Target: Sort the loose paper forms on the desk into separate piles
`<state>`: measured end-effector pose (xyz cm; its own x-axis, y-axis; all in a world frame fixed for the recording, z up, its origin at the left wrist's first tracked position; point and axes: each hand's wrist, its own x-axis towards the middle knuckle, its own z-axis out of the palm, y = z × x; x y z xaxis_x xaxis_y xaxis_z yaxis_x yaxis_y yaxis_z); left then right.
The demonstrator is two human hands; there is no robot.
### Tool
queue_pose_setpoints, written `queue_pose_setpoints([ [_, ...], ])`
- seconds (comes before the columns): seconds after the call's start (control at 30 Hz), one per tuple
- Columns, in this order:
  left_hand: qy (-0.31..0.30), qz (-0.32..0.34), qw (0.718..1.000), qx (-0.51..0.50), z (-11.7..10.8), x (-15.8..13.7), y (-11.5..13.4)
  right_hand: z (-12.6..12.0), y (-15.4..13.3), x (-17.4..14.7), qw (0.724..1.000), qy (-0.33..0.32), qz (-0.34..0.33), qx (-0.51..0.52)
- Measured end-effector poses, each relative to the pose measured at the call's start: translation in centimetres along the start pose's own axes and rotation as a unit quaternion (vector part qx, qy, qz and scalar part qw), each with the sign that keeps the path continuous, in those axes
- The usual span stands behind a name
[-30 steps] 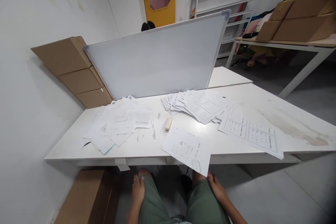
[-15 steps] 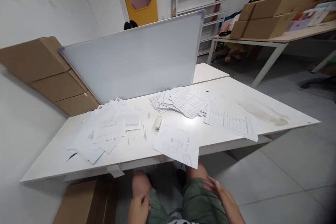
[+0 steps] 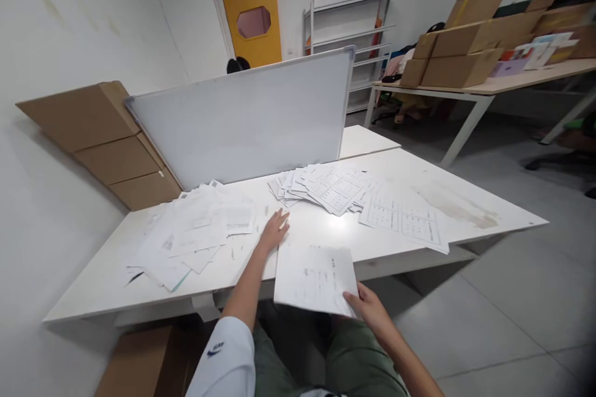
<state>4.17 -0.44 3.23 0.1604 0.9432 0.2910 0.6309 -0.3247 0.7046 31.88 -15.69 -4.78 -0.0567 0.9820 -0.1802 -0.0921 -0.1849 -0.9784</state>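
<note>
My right hand pinches the lower right corner of a white sheet of paper with handwriting or print on it. That sheet hangs partly past the table's front edge, above my lap. My left hand is palm down on the white table, its fingers curled over the spot where a small cream-coloured block lay, possibly a stapler. Whatever is under those fingers is hidden. A spread pile of printed sheets lies just beyond, and a looser pile of papers is left of my left hand.
A whiteboard stands along the table's back edge, beside stacked cardboard boxes. More printed sheets overhang the front edge at right. Another cardboard box sits on the floor at left. A second table with boxes stands behind.
Both hands have risen from my lap. My right hand has taken hold of the loose sheet and drawn it toward me; my left hand has reached over the cream block, now hidden.
</note>
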Motion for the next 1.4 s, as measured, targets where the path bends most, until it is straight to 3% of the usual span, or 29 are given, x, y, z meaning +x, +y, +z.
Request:
queue_pose_setpoints([
  [0.1,-0.05,0.039,0.998,0.015,0.6,-0.1,-1.3,-0.3,0.0,-1.7,0.992,-0.108,0.04,0.055],
  [0.17,-0.037,0.036,0.999,-0.01,0.6,0.0,-1.9,0.4,-0.6,-1.8,0.986,-0.135,0.051,0.085],
  [0.3,0.003,-0.003,0.998,-0.057,0.4,0.6,-3.0,1.7,-1.7,0.5,0.996,-0.076,0.029,0.041],
  [0.47,0.017,-0.026,0.996,-0.084,-0.2,1.1,-3.6,1.6,-2.0,3.5,0.998,-0.024,-0.015,-0.052],
  [0.77,0.032,-0.057,0.986,-0.156,-0.8,0.6,-3.3,0.9,-2.3,3.8,0.996,0.018,-0.014,-0.082],
  [1.07,0.055,-0.05,0.991,-0.112,-0.6,0.6,-2.3,-0.3,-4.5,4.3,0.999,-0.037,-0.013,-0.03],
  [1.4,0.063,-0.033,0.996,-0.051,-0.7,0.1,-1.5,-0.2,-6.4,4.3,0.993,-0.104,0.052,0.018],
])
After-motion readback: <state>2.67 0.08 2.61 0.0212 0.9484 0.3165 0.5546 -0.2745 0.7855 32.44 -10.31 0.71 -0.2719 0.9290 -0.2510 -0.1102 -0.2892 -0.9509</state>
